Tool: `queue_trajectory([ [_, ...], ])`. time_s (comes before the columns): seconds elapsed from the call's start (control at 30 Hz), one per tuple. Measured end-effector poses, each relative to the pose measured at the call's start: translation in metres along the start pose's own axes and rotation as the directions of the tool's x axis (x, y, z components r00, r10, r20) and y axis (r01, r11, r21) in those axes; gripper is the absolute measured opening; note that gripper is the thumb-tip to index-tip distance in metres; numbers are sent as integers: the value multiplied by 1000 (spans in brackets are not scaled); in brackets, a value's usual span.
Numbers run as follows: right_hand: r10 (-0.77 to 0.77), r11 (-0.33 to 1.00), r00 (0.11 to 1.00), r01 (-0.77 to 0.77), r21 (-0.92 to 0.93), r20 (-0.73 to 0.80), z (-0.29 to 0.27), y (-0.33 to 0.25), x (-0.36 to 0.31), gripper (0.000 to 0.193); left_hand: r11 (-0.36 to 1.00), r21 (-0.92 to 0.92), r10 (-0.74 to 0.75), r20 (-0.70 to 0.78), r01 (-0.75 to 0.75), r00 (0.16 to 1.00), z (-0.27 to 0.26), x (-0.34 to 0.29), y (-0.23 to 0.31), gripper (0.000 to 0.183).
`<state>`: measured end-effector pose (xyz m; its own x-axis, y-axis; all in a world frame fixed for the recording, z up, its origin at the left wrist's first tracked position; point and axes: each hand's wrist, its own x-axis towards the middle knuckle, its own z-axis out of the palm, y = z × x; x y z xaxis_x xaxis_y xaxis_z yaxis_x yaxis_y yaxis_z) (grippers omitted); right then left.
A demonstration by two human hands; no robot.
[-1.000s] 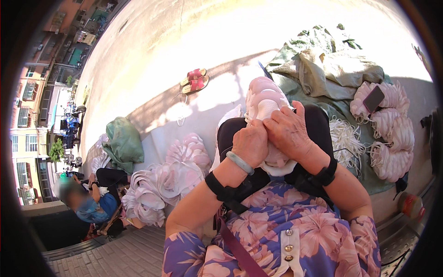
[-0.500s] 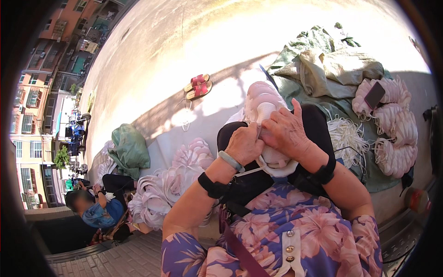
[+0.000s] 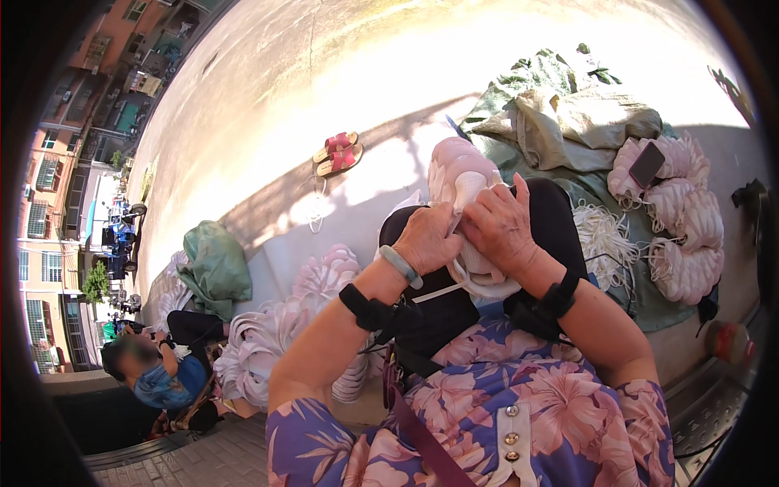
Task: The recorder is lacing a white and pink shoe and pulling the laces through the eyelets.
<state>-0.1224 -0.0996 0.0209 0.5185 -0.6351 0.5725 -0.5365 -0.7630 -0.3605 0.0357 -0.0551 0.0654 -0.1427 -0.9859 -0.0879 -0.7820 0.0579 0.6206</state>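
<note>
Bracing the pale stack of shoe pieces (image 3: 456,164) on our lap (image 3: 555,223) helps; our left hand (image 3: 428,238) and right hand (image 3: 498,226) pinch it close together, so we should press evenly.

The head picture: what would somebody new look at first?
Probably the left hand and right hand, meeting at a layered pink bundle near the middle. Next, the bright red sandals on the ground, beyond the hands and to the left. A dark phone also stands out, lying on pale pink stacks at the right.
</note>
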Motion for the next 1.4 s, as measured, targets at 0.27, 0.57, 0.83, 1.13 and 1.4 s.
queue_trajectory([
  [0.27, -18, 1000, 1000, 19, 14, -14, 4, -1, 3, 11, 999, -47, 5, 61, -2, 998, -7, 5, -7, 25],
  [0.57, -49, 999, 997, 50, 9, -63, -1, -3, -2, 14, 996, -81, 48, 77, -41, 996, -6, -1, -6, 23],
  [0.83, -115, 993, 990, 113, -35, -77, -5, -11, -5, 15, 982, -159, 98, -49, -104, 994, 1, -13, -6, 18],
  [1.13, -153, 987, 980, 146, -62, -124, -6, -14, 0, 4, 988, -121, 64, -233, -94, 970, 18, -14, -8, 28],
  [1.4, -53, 996, 986, 63, 58, -161, -66, 9, -27, 16, 994, -111, -36, -274, 5, 961, 29, -18, -12, 48],
])
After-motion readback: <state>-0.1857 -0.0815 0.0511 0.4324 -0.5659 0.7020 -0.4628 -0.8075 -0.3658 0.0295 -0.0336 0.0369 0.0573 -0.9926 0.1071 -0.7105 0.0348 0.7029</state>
